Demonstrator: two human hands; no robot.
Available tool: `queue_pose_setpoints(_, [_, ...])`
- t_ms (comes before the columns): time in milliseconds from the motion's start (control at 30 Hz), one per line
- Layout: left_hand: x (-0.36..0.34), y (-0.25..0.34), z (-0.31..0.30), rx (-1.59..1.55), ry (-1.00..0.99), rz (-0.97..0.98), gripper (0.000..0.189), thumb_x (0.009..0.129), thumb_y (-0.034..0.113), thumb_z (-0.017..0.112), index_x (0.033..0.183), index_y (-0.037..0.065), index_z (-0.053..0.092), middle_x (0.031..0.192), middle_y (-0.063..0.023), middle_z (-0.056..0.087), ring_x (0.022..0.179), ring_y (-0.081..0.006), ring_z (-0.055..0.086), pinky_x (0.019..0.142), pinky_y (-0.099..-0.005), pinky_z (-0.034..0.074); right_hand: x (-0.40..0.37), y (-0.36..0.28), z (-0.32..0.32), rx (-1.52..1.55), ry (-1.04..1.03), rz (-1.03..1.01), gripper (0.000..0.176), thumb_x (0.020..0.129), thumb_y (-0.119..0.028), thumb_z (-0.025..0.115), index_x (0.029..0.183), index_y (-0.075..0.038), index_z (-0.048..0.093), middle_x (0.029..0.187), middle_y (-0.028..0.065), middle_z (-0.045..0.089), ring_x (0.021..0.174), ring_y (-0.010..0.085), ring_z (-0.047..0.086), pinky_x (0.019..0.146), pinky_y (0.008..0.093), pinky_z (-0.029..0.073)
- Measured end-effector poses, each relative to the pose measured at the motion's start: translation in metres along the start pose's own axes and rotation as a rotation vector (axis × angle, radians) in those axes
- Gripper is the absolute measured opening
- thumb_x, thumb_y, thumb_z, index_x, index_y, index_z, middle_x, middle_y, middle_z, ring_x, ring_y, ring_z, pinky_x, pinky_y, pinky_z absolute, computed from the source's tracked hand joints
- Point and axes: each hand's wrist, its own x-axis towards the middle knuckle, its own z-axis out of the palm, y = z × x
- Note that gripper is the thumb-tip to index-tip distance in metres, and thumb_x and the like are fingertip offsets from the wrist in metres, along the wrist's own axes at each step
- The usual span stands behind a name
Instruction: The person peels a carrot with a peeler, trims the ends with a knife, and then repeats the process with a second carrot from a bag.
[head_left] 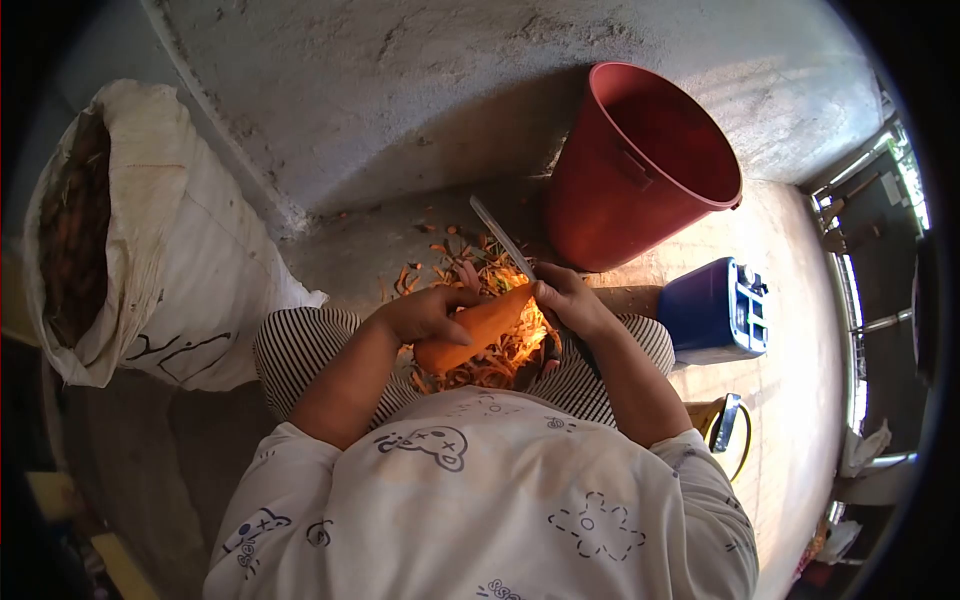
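Note:
My left hand (432, 312) is closed around the thick end of a large orange carrot (485, 328), held slanting above my lap. In my right hand (572, 298) is a knife (500, 236), its long pale blade pointing up and away to the left. The right thumb rests at the carrot's narrow tip; the knife's handle is hidden in the fingers. Under both hands, a heap of orange carrot peelings (515, 355) lies between my knees, with some strips scattered farther forward on the floor.
A white woven sack (200, 250) stands open at the left, its contents dim. Ahead to the right is a red bucket (610, 200), near a blue jerrycan (705, 310). A rough grey wall (400, 90) runs across the front. Something yellow and black (728, 425) sits by my right elbow.

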Motion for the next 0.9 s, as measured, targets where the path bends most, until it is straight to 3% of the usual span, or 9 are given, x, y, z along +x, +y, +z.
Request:
queue_pose_setpoints(133, [-0.004, 0.0, -0.002, 0.014, 0.057, -0.05, 0.063, 0.057, 0.023, 0.068, 0.111, -0.002, 0.048, 0.098, -0.0088, 0.052, 0.09, -0.0158, 0.049, 0.08, -0.0256, 0.037, 0.008, -0.005, 0.008, -0.008, 0.007, 0.016, 0.052, 0.078, -0.047, 0.05, 0.089, 0.003, 0.048, 0.052, -0.0014, 0.039, 0.041, 0.0048, 0.037, 0.036, 0.0188, 0.03])
queue_pose_setpoints(233, [-0.001, -0.006, -0.008, -0.02, 0.026, -0.016, 0.069, 0.057, 0.018, 0.07, 0.114, -0.006, 0.041, 0.096, -0.0166, 0.055, 0.082, -0.0251, 0.058, 0.076, -0.0322, 0.046, 0.013, -0.002, 0.009, -0.073, 0.006, -0.024, 0.046, 0.08, -0.043, 0.049, 0.087, 0.003, 0.048, 0.052, -0.0021, 0.038, 0.04, 0.0036, 0.035, 0.035, 0.0179, 0.028])
queue_pose_setpoints(333, [-0.001, -0.01, -0.012, 0.047, 0.073, -0.021, 0.066, 0.06, 0.019, 0.068, 0.114, -0.007, 0.04, 0.094, -0.0161, 0.055, 0.08, -0.0249, 0.058, 0.074, -0.0344, 0.046, 0.02, 0.001, 0.015, -0.057, 0.02, 0.086, 0.042, 0.082, -0.039, 0.048, 0.086, 0.003, 0.049, 0.054, 0.0032, 0.044, 0.044, 0.0094, 0.042, 0.04, 0.0237, 0.034])
queue_pose_setpoints(433, [0.001, -0.016, -0.006, -0.178, 0.171, -0.039, 0.055, 0.068, 0.02, 0.063, 0.11, -0.007, 0.04, 0.089, -0.0148, 0.055, 0.078, -0.0245, 0.058, 0.072, -0.0353, 0.047, 0.031, 0.012, 0.019, -0.545, 0.28, -0.058, 0.039, 0.083, -0.035, 0.046, 0.085, 0.004, 0.049, 0.06, 0.0122, 0.051, 0.053, 0.0205, 0.051, 0.051, 0.0328, 0.04])
queue_pose_setpoints(467, [0.003, -0.015, -0.003, -0.379, 0.238, -0.06, 0.053, 0.07, 0.023, 0.06, 0.11, -0.006, 0.039, 0.09, -0.0146, 0.053, 0.079, -0.0241, 0.056, 0.073, -0.0356, 0.046, 0.034, 0.01, 0.016, -0.569, 0.276, 0.121, 0.037, 0.082, -0.034, 0.047, 0.084, 0.004, 0.049, 0.067, 0.0182, 0.054, 0.065, 0.0304, 0.054, 0.06, 0.0388, 0.041])
queue_pose_setpoints(533, [0.006, -0.011, 0.004, -0.778, 0.366, -0.097, 0.051, 0.074, 0.029, 0.056, 0.108, -0.004, 0.038, 0.093, -0.0143, 0.05, 0.082, -0.0233, 0.053, 0.074, -0.0361, 0.046, 0.034, 0.014, 0.015, -0.627, 0.359, 0.085, 0.035, 0.081, -0.033, 0.049, 0.083, 0.002, 0.049, 0.067, 0.0181, 0.054, 0.065, 0.0312, 0.054, 0.06, 0.0386, 0.041])
queue_pose_setpoints(633, [0.011, -0.008, -0.002, -1.012, 0.404, -0.012, 0.037, 0.08, 0.031, 0.044, 0.097, -0.003, 0.045, 0.083, -0.0148, 0.054, 0.077, -0.0259, 0.058, 0.062, -0.0382, 0.049, 0.022, -0.001, 0.028, -0.633, 0.395, 0.012, 0.03, 0.078, -0.029, 0.052, 0.087, -0.001, 0.047, 0.068, 0.0193, 0.055, 0.066, 0.0326, 0.056, 0.058, 0.0393, 0.042])
queue_pose_setpoints(733, [0.019, -0.003, 0.003, -1.019, 0.505, -0.047, 0.036, 0.08, 0.035, 0.041, 0.094, 0.004, 0.049, 0.084, -0.0113, 0.055, 0.074, -0.023, 0.057, 0.057, -0.0394, 0.049, 0.015, 0.002, 0.048, -0.719, 0.377, -0.143, 0.032, 0.077, -0.032, 0.054, 0.09, -0.004, 0.044, 0.063, 0.0154, 0.057, 0.057, 0.0341, 0.056, 0.051, 0.0401, 0.044])
queue_pose_setpoints(900, [0.025, 0.003, 0.009, -0.996, 0.504, -0.001, 0.032, 0.079, 0.037, 0.041, 0.094, 0.01, 0.051, 0.083, -0.007, 0.056, 0.07, -0.0198, 0.056, 0.053, -0.0358, 0.048, 0.01, -0.011, 0.063, -0.75, 0.395, -0.159, 0.03, 0.076, -0.03, 0.055, 0.09, -0.007, 0.045, 0.063, 0.0142, 0.057, 0.057, 0.0299, 0.057, 0.048, 0.0389, 0.044])
